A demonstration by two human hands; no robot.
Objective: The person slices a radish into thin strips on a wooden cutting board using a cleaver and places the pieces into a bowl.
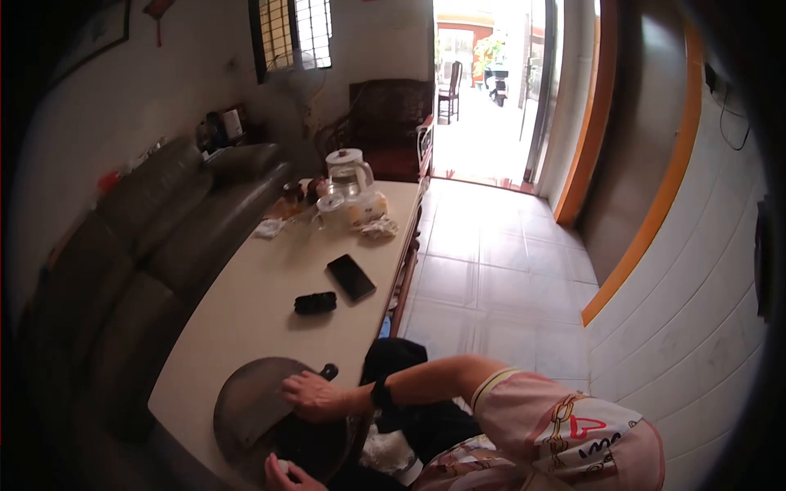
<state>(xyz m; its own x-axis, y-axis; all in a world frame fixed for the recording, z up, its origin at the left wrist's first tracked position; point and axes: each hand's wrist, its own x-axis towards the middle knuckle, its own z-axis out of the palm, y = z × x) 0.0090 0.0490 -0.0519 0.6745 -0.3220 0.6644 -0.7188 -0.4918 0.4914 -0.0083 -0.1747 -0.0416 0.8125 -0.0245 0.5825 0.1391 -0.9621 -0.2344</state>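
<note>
A round dark cutting board (241,389) with a black looped handle lies at the near end of the table. Over its right part, my right hand (315,397) is closed around the handle of a broad-bladed knife (260,416), which reaches left across the board. The handle itself is hidden by the fingers. Below, at the frame's bottom edge, my left hand (293,476) pinches a small white piece (283,466) whose kind I cannot make out. The board's lower right part is in dark shade.
A black phone (351,277) and a small black case (315,304) lie farther along the pale table (237,307). At its far end stand a glass kettle (348,172), cups and tissues. A dark sofa (176,237) lines the left; tiled floor (483,282) runs right towards a bright doorway.
</note>
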